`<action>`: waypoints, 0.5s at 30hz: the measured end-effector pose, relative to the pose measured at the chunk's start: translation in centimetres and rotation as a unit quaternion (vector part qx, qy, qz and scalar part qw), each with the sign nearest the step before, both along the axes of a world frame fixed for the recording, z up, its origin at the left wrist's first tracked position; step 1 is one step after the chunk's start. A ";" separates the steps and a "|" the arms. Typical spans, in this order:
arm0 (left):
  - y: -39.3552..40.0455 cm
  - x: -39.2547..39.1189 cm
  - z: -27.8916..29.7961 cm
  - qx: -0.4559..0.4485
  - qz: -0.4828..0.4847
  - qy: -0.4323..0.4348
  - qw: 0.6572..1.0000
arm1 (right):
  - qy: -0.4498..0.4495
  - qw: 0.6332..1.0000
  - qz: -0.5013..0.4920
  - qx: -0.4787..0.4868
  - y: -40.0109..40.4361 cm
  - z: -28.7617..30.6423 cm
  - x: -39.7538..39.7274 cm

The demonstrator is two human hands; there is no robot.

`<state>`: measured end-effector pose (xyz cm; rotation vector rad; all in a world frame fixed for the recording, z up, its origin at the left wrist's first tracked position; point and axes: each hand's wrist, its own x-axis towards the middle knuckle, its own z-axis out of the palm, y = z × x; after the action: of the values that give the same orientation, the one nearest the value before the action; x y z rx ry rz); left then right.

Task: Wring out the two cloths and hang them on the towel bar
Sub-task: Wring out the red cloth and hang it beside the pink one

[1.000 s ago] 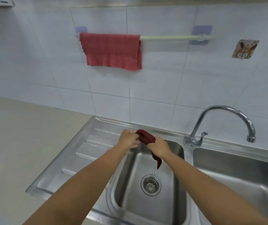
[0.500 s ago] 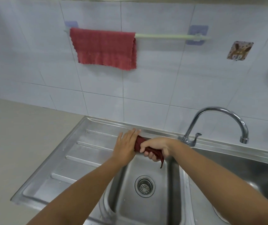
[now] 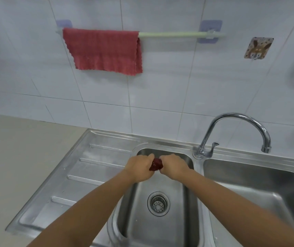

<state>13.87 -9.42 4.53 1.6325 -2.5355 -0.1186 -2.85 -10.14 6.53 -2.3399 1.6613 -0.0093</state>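
- While both fists clench it, the dark red cloth (image 3: 156,164) sits bunched between left hand (image 3: 139,166) and right hand (image 3: 174,165), over the small sink basin (image 3: 187,202).
- Other red cloth (image 3: 103,50) hangs on the towel bar (image 3: 169,34), left end.

- No legible text, label, brand, number or sign found on any surface.
- Wall sticker (image 3: 258,48), far right on the tiles: carries a picture only, no lettering readable.

Brushed steel sink (image 3: 92,168), textured red cloth (image 3: 103,50), glossy tiles (image 3: 169,82)
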 end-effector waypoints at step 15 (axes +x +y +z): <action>0.2 -2.0 0.5 0.091 0.021 -0.040 0.995 | 0.080 0.986 0.086 -0.121 -0.4 -2.3 -1.5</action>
<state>11.88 -9.24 5.06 1.7896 -2.6157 -0.2944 -4.39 -10.54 4.27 -2.7270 1.5998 0.0125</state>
